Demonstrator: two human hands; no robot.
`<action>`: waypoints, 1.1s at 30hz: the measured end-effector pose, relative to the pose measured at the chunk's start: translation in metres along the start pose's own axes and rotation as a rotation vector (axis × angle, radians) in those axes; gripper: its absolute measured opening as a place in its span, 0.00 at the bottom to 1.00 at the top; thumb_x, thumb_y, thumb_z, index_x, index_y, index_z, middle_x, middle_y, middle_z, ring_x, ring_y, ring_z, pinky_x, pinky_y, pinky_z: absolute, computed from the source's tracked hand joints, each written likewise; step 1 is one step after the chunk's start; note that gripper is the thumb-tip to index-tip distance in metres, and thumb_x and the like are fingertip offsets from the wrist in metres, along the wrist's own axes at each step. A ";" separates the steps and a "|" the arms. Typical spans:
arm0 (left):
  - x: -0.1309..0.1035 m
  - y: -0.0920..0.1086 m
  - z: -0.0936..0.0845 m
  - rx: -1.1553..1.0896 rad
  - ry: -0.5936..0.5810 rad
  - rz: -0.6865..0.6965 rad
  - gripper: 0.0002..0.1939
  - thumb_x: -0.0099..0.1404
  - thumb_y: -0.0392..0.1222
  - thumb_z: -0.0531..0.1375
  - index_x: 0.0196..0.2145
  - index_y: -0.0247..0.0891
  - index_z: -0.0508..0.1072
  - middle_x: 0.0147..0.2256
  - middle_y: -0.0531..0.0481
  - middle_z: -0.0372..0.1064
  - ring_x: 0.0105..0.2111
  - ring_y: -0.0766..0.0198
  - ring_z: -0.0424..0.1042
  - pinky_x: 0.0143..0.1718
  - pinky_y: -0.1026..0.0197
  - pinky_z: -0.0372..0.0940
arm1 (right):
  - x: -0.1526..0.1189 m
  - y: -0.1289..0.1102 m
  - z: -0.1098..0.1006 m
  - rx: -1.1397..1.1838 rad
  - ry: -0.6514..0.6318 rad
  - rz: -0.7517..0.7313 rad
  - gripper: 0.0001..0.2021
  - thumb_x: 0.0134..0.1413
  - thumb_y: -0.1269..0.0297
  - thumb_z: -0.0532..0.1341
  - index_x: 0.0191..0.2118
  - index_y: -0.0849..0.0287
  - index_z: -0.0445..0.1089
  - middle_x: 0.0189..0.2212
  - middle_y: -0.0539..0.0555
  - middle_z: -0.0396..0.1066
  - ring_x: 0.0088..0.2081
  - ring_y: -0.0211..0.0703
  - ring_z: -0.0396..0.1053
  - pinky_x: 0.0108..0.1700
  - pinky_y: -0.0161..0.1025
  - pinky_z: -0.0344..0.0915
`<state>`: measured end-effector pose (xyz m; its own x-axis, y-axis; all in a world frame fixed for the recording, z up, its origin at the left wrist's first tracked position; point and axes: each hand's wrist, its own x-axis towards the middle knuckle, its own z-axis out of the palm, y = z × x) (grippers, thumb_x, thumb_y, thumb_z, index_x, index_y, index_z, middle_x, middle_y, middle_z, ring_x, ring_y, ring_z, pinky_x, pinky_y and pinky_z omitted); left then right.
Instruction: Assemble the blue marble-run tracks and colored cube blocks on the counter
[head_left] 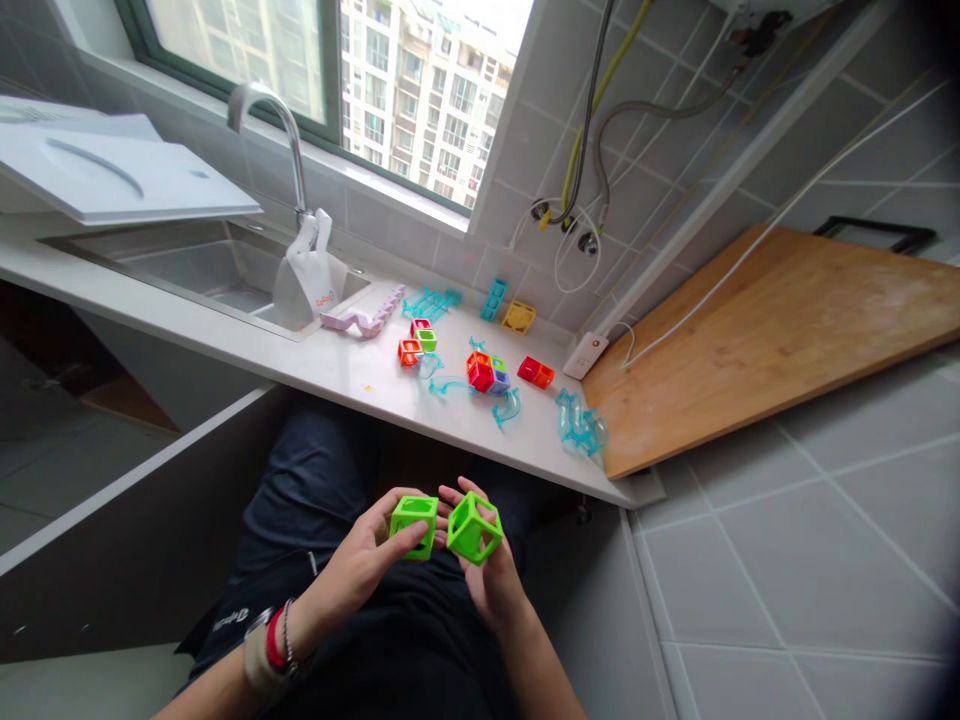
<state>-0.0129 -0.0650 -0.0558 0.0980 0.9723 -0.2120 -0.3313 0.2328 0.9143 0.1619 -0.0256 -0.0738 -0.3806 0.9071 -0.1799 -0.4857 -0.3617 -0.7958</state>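
Observation:
My left hand (367, 545) grips a green open-framed cube (414, 524), its thumb lying across the front face. Beside it, my right hand (487, 580) holds a second green cube (474, 528), tilted on the fingers. The two cubes are close together with a narrow gap between them, over my lap and in front of the counter. On the counter, a cluster of red, green and purple cubes (481, 371) stands near the middle. A smaller group with red, orange and green cubes (410, 352) lies left of it, and a red and orange pair (535, 372) lies right.
Clear blue track pieces (580, 424) lie at the counter's right end, with more by the wall. A yellow frame (518, 317) and a pink strip (365, 318) are at the back. The sink (217, 265) is left; a wooden board (765, 340) leans right.

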 end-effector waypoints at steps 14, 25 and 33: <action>-0.006 0.006 0.003 -0.237 -0.172 -0.444 0.30 0.68 0.64 0.56 0.55 0.38 0.68 0.42 0.42 0.78 0.33 0.55 0.82 0.29 0.63 0.71 | 0.014 -0.122 -0.010 -1.311 -0.402 -0.720 0.60 0.37 0.60 0.78 0.73 0.46 0.45 0.72 0.60 0.49 0.71 0.65 0.48 0.71 0.62 0.47; -0.007 0.007 -0.003 -0.221 -0.256 -0.476 0.33 0.67 0.65 0.57 0.56 0.36 0.72 0.45 0.37 0.80 0.30 0.57 0.82 0.25 0.67 0.71 | 0.029 -0.119 0.007 -1.556 -0.575 -0.824 0.58 0.41 0.53 0.76 0.74 0.46 0.43 0.73 0.62 0.45 0.72 0.70 0.44 0.70 0.69 0.41; -0.007 0.004 -0.004 -0.253 -0.275 -0.471 0.31 0.68 0.64 0.55 0.55 0.35 0.73 0.43 0.37 0.80 0.29 0.59 0.82 0.23 0.69 0.70 | 0.030 -0.115 0.003 -1.554 -0.640 -0.850 0.45 0.42 0.50 0.76 0.67 0.42 0.61 0.72 0.57 0.50 0.71 0.68 0.49 0.70 0.67 0.43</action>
<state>-0.0183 -0.0709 -0.0519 0.5165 0.7306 -0.4466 -0.4031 0.6676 0.6259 0.2042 0.0428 0.0139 -0.8288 0.3768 0.4136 0.2335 0.9047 -0.3564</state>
